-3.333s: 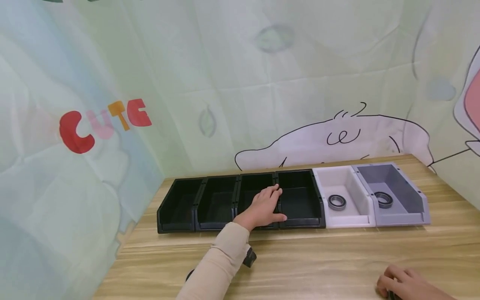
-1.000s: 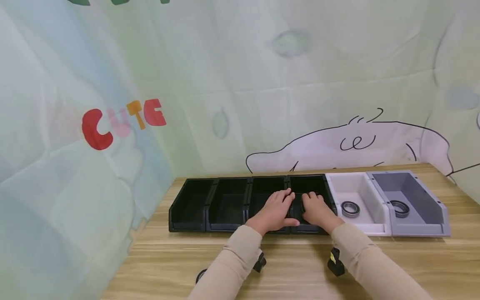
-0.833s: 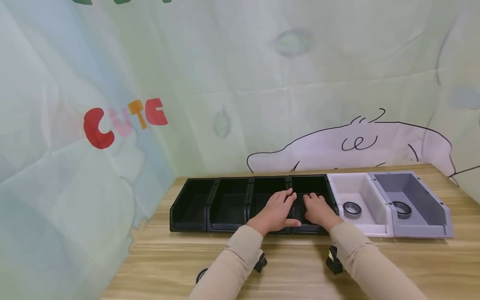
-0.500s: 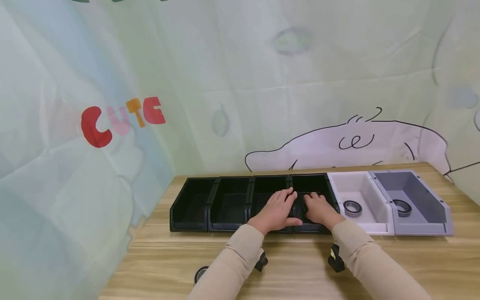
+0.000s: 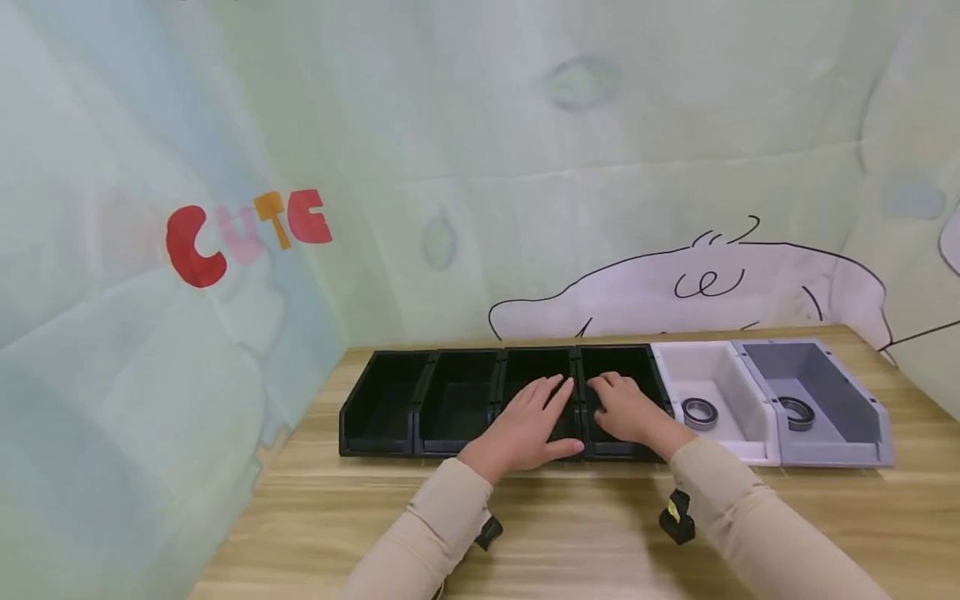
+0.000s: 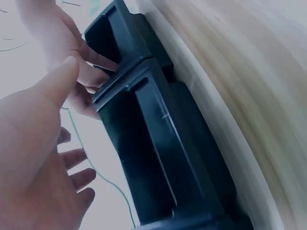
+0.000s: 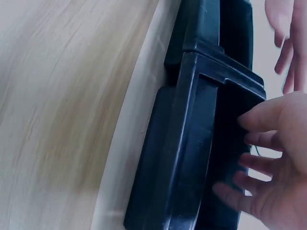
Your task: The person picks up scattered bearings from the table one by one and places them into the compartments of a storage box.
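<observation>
In the head view my left hand (image 5: 522,427) reaches over the third black bin (image 5: 536,358) with fingers spread and thumb out. It holds nothing. My right hand (image 5: 628,410) is over the fourth black bin (image 5: 618,358), fingers loosely bent. The right wrist view shows no object between the right fingers (image 7: 259,163), which reach past the front lip into the dark bin. Much of this bin's floor is hidden by the hand and shadow. One ball bearing (image 5: 700,413) lies in the white bin (image 5: 731,452), and another bearing (image 5: 797,413) lies in the grey bin (image 5: 840,454).
Six bins stand side by side along the back of the wooden table (image 5: 585,533). Two more black bins, the first (image 5: 382,400) and second (image 5: 459,400), are on the left. A printed curtain (image 5: 420,125) hangs right behind the table. Black wrist cameras hang below both forearms.
Over the last half second my left hand has shifted left, off the divider. The right fingers have loosened and moved slightly left. The bearing by the left sleeve is now almost wholly covered.
</observation>
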The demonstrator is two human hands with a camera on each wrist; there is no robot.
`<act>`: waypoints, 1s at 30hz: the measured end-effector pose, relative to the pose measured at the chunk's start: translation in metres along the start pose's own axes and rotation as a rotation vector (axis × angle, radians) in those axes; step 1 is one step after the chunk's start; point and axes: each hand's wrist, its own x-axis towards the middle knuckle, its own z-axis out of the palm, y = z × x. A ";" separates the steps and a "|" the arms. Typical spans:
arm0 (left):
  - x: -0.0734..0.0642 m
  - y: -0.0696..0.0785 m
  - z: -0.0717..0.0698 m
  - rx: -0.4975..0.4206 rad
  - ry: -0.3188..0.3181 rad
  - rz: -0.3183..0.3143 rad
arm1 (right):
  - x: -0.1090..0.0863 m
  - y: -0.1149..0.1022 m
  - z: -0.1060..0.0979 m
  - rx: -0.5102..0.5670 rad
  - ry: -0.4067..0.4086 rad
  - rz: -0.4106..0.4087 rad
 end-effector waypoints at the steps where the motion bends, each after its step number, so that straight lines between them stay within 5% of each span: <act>1: -0.006 -0.002 -0.002 0.003 -0.001 -0.005 | 0.000 -0.001 0.000 0.037 0.006 -0.013; 6: -0.034 -0.012 -0.006 0.001 0.022 -0.014 | -0.002 -0.002 0.002 0.173 0.048 -0.075; 13: -0.083 -0.016 -0.011 -0.065 0.042 0.008 | -0.010 -0.011 0.004 0.060 0.058 -0.122; 20: -0.127 -0.020 -0.012 -0.178 -0.082 -0.090 | -0.009 -0.014 -0.002 -0.090 0.006 -0.169; 26: -0.149 -0.026 -0.004 -0.163 -0.175 -0.090 | -0.008 -0.012 -0.004 -0.181 -0.069 -0.198; 30: -0.158 -0.029 0.002 -0.161 -0.175 -0.099 | -0.007 -0.015 -0.001 -0.215 -0.081 -0.228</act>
